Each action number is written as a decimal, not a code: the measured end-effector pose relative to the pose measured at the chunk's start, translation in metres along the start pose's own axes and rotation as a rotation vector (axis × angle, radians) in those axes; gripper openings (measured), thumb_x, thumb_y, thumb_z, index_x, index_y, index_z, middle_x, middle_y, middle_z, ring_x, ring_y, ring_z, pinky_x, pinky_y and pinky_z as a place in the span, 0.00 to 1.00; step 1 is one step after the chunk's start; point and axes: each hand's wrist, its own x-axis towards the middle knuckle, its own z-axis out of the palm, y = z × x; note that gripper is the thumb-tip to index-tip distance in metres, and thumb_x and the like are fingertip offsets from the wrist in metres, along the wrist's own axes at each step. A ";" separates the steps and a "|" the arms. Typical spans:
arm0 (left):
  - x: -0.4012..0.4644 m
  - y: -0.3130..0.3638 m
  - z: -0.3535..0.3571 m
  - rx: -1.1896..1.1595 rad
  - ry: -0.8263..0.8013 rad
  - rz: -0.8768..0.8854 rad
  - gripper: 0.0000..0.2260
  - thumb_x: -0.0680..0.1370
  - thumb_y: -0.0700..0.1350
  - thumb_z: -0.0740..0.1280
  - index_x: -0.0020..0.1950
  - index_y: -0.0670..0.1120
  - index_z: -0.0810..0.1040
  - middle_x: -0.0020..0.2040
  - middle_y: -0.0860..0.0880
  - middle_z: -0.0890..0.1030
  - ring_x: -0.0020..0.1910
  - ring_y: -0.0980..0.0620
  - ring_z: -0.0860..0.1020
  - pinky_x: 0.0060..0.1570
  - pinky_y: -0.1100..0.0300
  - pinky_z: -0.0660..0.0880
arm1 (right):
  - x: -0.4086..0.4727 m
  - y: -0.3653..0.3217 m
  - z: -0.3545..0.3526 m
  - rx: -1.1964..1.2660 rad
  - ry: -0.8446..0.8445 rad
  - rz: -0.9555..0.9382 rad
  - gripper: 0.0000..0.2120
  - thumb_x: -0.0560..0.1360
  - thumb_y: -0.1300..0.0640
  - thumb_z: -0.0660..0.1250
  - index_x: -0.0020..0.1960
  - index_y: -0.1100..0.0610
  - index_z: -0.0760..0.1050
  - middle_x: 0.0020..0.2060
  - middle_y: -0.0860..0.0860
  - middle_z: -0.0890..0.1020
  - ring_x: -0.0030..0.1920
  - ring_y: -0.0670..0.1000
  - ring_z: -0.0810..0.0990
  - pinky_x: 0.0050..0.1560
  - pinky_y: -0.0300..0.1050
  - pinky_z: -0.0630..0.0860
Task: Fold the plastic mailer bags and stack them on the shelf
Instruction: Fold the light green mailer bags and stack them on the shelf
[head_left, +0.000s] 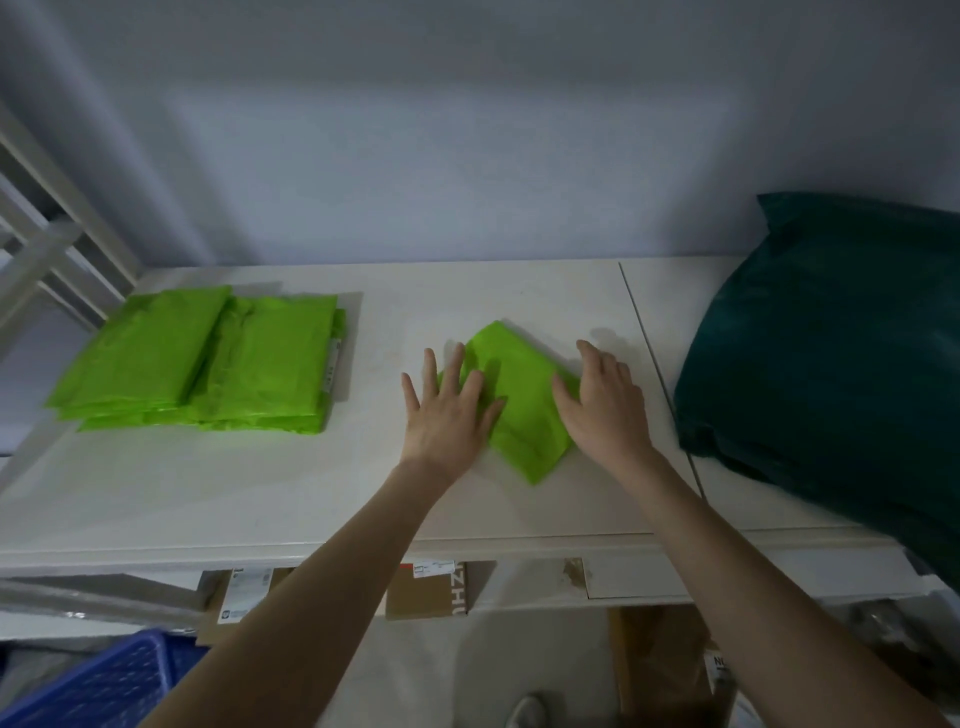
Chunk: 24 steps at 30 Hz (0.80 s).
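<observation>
Two hands frame one folded green mailer (519, 410) lying on the white shelf (260, 493), its long axis running diagonally, far corner pointing away from me. My left hand (447, 415) presses flat on its left edge, fingers spread; my right hand (602, 402) sits at its right edge, fingers straight and relaxed, gripping nothing. Well left of the mailer lies the stack of folded mailers (208, 358), two piles side by side, layers too merged to count. Left hand is nearer it.

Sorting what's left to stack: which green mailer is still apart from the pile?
The mailer between the left hand and right hand, lying alone and skewed mid-shelf; the others form the pile at left.
</observation>
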 end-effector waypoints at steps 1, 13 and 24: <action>0.002 -0.001 -0.001 0.009 0.012 0.000 0.20 0.80 0.59 0.50 0.66 0.49 0.65 0.78 0.49 0.47 0.76 0.42 0.42 0.72 0.39 0.45 | 0.002 -0.002 0.001 0.002 -0.035 0.017 0.25 0.78 0.48 0.57 0.71 0.58 0.59 0.64 0.58 0.71 0.64 0.59 0.68 0.58 0.53 0.67; 0.027 0.001 -0.011 -0.210 0.103 -0.420 0.25 0.76 0.61 0.62 0.65 0.46 0.71 0.63 0.46 0.68 0.64 0.45 0.64 0.61 0.53 0.64 | 0.028 -0.019 0.007 0.331 -0.152 0.144 0.22 0.72 0.61 0.66 0.65 0.61 0.66 0.59 0.59 0.73 0.59 0.60 0.74 0.54 0.47 0.69; 0.020 -0.031 -0.059 -0.747 0.350 -0.349 0.17 0.77 0.38 0.64 0.64 0.46 0.67 0.52 0.48 0.79 0.38 0.50 0.77 0.42 0.57 0.73 | 0.033 -0.073 -0.003 0.510 -0.073 0.012 0.29 0.74 0.65 0.64 0.71 0.52 0.58 0.57 0.58 0.71 0.47 0.57 0.75 0.47 0.44 0.70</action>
